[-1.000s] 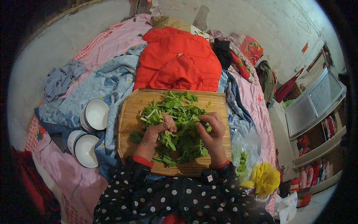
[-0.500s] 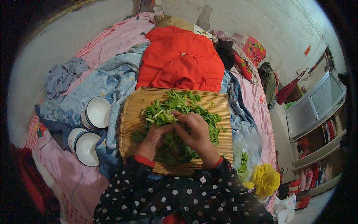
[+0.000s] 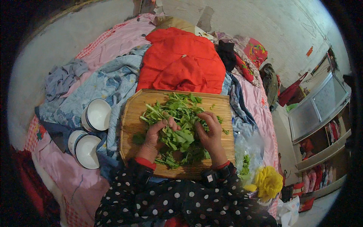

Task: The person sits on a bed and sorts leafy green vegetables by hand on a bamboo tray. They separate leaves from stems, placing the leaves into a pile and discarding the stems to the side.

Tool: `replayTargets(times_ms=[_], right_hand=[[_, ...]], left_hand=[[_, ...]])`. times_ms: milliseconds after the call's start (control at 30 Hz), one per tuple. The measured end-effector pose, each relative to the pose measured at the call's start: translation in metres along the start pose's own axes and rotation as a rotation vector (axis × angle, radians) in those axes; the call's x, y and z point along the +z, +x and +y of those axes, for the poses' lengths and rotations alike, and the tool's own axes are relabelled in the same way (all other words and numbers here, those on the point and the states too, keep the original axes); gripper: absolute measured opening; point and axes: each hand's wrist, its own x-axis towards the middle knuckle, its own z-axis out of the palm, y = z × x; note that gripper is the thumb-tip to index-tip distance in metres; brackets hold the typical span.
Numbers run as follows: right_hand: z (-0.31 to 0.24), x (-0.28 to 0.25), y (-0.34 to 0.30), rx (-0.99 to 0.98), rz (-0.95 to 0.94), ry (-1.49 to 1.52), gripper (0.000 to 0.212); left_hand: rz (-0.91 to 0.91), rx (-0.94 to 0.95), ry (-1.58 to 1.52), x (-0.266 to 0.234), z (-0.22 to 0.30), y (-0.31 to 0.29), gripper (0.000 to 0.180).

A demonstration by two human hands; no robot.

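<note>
A heap of leafy greens (image 3: 184, 137) with pale stems is spread over a ribbed, bamboo-like board (image 3: 132, 113) in front of me. At the left of the heap, my left hand (image 3: 153, 137) is closed around a bunch of the greens, its stems sticking out up and to the left past the fingers. My right hand (image 3: 212, 133) hovers at the right side of the heap, fingers bent and thumb apart from them. Nothing clearly shows in its grip, though leaves lie close behind and beside it.
Left of the board, white bowls (image 3: 99, 114) lie tipped on a blue flowered quilt (image 3: 123, 73). Red cloth (image 3: 181, 60) is bunched beyond the board. On the right are a clear plastic bag (image 3: 247, 147) with greens and a yellow bag (image 3: 268, 183). A shelf unit (image 3: 321, 159) stands farther right.
My hands were together over the greens and have come apart. The right moved right and its fingers loosened; the left turned slightly, keeping its bunch, and more leaves show between them.
</note>
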Motion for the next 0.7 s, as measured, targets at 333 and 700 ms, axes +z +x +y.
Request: replayTargets(times_ms=[333, 700], right_hand=[[0.044, 0.012, -0.029, 0.008, -0.085, -0.111, 0.025], [0.039, 0.015, -0.036, 0.052, 0.068, -0.009, 0.024]], left_hand=[[0.036, -0.022, 0.065, -0.004, -0.004, 0.001, 0.029], [0.101, -0.008, 0.116, -0.015, -0.007, 0.003, 0.025]])
